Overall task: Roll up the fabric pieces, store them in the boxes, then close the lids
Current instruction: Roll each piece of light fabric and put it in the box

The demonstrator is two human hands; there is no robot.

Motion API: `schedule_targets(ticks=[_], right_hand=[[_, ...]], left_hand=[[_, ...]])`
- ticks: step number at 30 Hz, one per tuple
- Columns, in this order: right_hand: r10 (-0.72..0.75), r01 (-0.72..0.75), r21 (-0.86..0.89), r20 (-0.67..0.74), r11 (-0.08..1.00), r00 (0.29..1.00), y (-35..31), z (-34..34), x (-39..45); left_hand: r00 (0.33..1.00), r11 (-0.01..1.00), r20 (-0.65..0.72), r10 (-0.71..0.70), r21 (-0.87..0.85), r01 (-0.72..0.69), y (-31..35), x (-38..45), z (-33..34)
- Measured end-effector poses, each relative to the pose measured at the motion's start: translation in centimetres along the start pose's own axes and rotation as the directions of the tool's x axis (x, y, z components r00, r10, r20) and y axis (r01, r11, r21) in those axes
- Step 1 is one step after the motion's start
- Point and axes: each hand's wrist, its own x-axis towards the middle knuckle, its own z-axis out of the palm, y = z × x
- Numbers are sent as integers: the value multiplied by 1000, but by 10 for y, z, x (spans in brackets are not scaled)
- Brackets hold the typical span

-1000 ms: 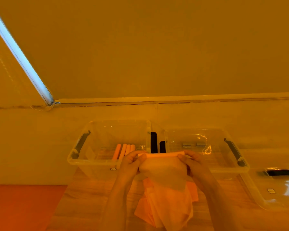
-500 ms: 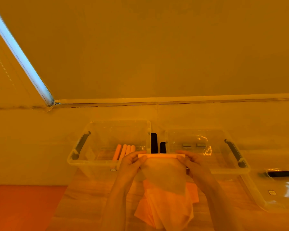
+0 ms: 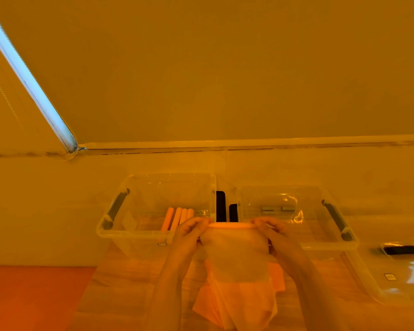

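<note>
While both hands work at the centre of my view, I see the left hand (image 3: 189,232) pinching the left end of the fabric piece (image 3: 236,254) and the right hand (image 3: 274,231) pinching its right end, fingers curled over a thin rolled edge that runs straight between them. Below that rolled edge the sheet hangs loose, draping toward me over the fabric pile (image 3: 237,304) on the wooden table (image 3: 129,287). Just beyond the left hand sits the left box (image 3: 120,232), lid off, with four finished rolls (image 3: 177,217) lying side by side inside near its right wall. Beyond the right hand stands the right box (image 3: 320,242), also uncovered. At the far right edge I make out a clear lid (image 3: 397,278) resting on the table.
</note>
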Motion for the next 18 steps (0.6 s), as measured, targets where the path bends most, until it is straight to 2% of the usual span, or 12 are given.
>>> schedule_targets(ticks=[4, 12, 18], right_hand=[[-21, 21, -9, 16, 1000, 1000, 0, -1, 0], [-13, 17, -66, 51, 998, 999, 6, -7, -1], [0, 0, -25, 13, 1000, 1000, 3, -4, 1]], left_hand=[[1000, 998, -4, 26, 56, -26, -3, 3, -3], [999, 996, -20, -27, 83, 28, -3, 2, -2], [1000, 999, -1, -16, 35, 16, -6, 4, -1]])
